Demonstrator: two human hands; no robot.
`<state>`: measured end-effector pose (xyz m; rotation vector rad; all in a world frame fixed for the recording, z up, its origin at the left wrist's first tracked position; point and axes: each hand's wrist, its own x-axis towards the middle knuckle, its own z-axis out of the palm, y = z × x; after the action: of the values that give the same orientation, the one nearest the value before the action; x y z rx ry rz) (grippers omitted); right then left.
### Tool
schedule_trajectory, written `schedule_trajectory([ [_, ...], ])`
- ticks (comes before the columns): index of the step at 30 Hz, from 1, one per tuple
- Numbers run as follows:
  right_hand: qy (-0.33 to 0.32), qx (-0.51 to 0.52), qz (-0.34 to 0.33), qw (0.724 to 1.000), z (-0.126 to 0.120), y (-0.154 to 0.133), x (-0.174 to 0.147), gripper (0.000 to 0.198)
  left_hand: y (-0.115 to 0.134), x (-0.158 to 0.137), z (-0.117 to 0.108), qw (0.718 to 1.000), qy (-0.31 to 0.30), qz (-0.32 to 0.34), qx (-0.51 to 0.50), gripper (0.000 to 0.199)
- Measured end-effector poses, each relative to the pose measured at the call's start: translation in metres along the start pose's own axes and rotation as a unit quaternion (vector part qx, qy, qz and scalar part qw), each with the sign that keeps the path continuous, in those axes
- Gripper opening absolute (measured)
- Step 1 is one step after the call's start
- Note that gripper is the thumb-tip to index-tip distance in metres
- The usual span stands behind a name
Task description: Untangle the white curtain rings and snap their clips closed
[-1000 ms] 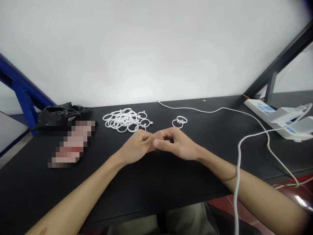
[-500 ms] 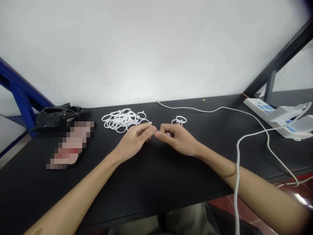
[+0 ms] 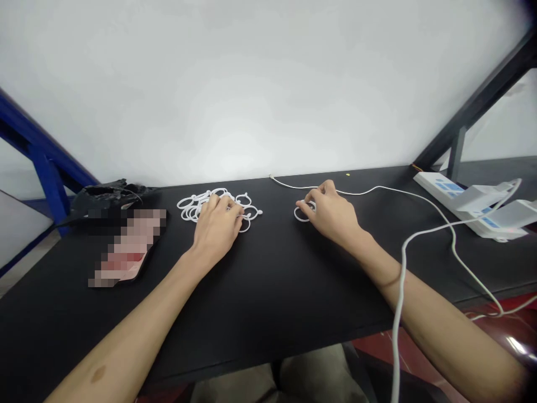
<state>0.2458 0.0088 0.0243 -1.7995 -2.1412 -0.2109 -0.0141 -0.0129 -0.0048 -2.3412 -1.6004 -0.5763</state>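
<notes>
White rings point(image 3: 191, 211) lie in a messy pile on the black table point(image 3: 260, 291), a bit left of the middle. They are thin and round, and some have a little knob on the edge. The left hand point(image 3: 217, 226) is on top of this pile, with its fingers bent down into it. A smaller bunch of rings point(image 3: 302, 220) lies to the right, well apart from the pile. The right hand point(image 3: 333, 212) is over that bunch, with its thumb and fingers curled at the rings. The fingers hide a lot, so I can't tell if either hand is pinching a ring.

Far to the left is a flat pink thing point(image 3: 130, 240), all blurred into squares, with a crumpled black bag point(image 3: 103, 198) just behind it. On the right side sits a long white power strip point(image 3: 440, 187) with plugs on it. A thick white cord point(image 3: 403, 268) crosses in front of the right arm. The wall point(image 3: 251, 95) behind is white.
</notes>
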Motion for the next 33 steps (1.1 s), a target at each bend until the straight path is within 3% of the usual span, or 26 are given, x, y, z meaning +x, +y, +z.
schedule_trajectory([
  [3, 0.028, 0.043, -0.012, 0.999, -0.001, -0.005, -0.002, 0.032, 0.002, 0.001, -0.003, 1.0, 0.018, 0.008, 0.017, 0.018],
  [6, 0.025, 0.172, -0.066, 0.983, -0.002, -0.018, -0.008, 0.026, 0.012, 0.001, -0.011, 0.999, 0.053, -0.002, -0.007, 0.017],
  [8, -0.011, 0.266, -0.107, 0.958, -0.003, -0.029, -0.014, 0.024, 0.022, -0.001, -0.017, 0.994, 0.053, -0.002, -0.093, 0.014],
  [11, -0.106, 0.369, -0.112, 0.917, -0.004, -0.042, -0.021, 0.026, 0.038, -0.004, -0.026, 0.962, -0.011, -0.016, -0.271, 0.01],
  [14, -0.228, 0.468, -0.069, 0.851, -0.005, -0.045, -0.022, 0.033, 0.045, -0.005, -0.032, 0.902, -0.091, -0.087, -0.413, 0.018],
  [16, -0.284, 0.54, -0.048, 0.791, -0.005, -0.042, -0.021, 0.036, 0.043, -0.004, -0.035, 0.828, -0.15, -0.125, -0.525, 0.02],
  [19, -0.336, 0.622, -0.043, 0.705, -0.006, -0.038, -0.019, 0.041, 0.037, -0.003, -0.039, 0.725, -0.241, -0.124, -0.634, 0.021],
  [21, -0.374, 0.637, -0.055, 0.672, -0.007, -0.038, -0.021, 0.044, 0.035, -0.004, -0.04, 0.698, -0.284, -0.108, -0.649, 0.024],
  [24, -0.4, 0.612, -0.088, 0.677, -0.01, -0.043, -0.025, 0.055, 0.037, -0.006, -0.041, 0.688, -0.313, -0.086, -0.649, 0.035],
  [29, -0.37, 0.607, -0.108, 0.695, -0.012, -0.051, -0.03, 0.064, 0.042, -0.007, -0.033, 0.698, -0.259, -0.091, -0.662, 0.049],
  [33, -0.319, 0.613, -0.167, 0.703, -0.013, -0.053, -0.033, 0.062, 0.042, -0.007, -0.03, 0.666, -0.245, -0.112, -0.696, 0.06],
])
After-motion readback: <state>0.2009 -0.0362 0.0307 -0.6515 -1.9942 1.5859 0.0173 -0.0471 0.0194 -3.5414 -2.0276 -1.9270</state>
